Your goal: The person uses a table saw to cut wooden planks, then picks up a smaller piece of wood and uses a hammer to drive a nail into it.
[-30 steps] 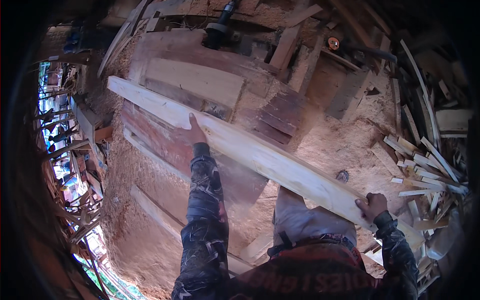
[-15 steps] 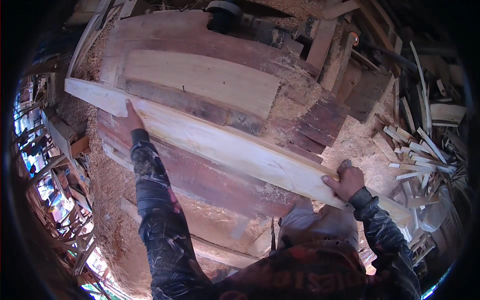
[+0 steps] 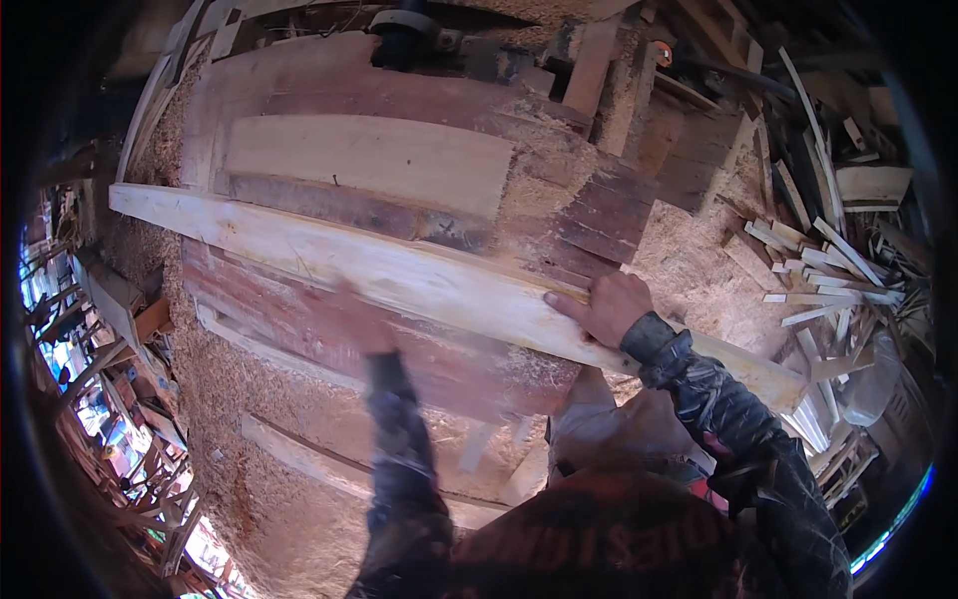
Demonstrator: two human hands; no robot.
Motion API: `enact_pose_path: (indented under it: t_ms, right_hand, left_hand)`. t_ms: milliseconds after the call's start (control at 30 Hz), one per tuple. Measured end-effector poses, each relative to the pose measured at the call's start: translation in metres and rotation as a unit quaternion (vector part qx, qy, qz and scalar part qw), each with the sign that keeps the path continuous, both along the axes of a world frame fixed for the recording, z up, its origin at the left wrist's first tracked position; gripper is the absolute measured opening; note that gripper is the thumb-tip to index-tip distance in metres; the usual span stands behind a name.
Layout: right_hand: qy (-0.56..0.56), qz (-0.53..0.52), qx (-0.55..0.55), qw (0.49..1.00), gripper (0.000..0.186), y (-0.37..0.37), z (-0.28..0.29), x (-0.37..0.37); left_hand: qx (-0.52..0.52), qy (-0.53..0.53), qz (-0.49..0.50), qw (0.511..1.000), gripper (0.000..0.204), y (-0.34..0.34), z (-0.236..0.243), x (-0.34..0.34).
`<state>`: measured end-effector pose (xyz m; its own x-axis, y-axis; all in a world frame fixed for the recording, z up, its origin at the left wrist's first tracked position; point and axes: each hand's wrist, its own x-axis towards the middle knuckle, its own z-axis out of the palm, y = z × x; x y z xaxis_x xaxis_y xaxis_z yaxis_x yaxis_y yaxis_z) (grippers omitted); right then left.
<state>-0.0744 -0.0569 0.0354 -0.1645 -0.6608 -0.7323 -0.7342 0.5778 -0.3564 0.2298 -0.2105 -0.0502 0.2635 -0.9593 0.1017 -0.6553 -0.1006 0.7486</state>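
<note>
A long pale board (image 3: 429,275) lies diagonally across the worn reddish wooden work surface (image 3: 269,292), which carries sawdust. My right hand (image 3: 604,307) grips the board toward its right part, fingers over the upper edge and thumb on its face. My left hand (image 3: 354,319) is smeared by motion just below the board's lower edge, so its fingers and any contact cannot be made out. A shorter flat light plank (image 3: 369,160) lies beyond the board.
A dark round machine part (image 3: 399,45) sits at the far edge. Offcuts and sticks (image 3: 828,275) are heaped at the right, a clear plastic bag (image 3: 868,384) beside them. Scrap timber (image 3: 130,304) lines the left. Sawdust (image 3: 249,479) covers the ground.
The board has shifted leftward in the view. My right hand has slid left along it. My left hand has left its place on the board and moved down and right, now blurred.
</note>
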Motion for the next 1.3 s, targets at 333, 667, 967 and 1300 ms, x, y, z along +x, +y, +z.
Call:
enact_pose_path:
  t_ms: [333, 667, 967, 1300]
  right_hand:
    - [-0.067, 0.002, -0.046, 0.997, 0.075, 0.019, 0.006, -0.019]
    - [0.059, 0.073, -0.026, 0.995, 0.068, 0.389, 0.035, -0.297]
    - [0.052, 0.053, -0.001, 0.997, 0.054, 0.418, 0.032, -0.306]
    - [0.042, 0.089, -0.042, 0.994, 0.062, 0.231, 0.007, -0.171]
  left_hand:
    - [0.057, -0.074, 0.060, 0.994, 0.093, 0.149, 0.028, -0.164]
    - [0.051, -0.120, 0.089, 0.987, 0.098, 0.154, 0.003, -0.133]
    - [0.045, -0.079, 0.083, 0.992, 0.094, 0.142, 0.015, -0.161]
    - [0.046, -0.193, 0.064, 0.978, 0.095, -0.058, -0.012, 0.005]
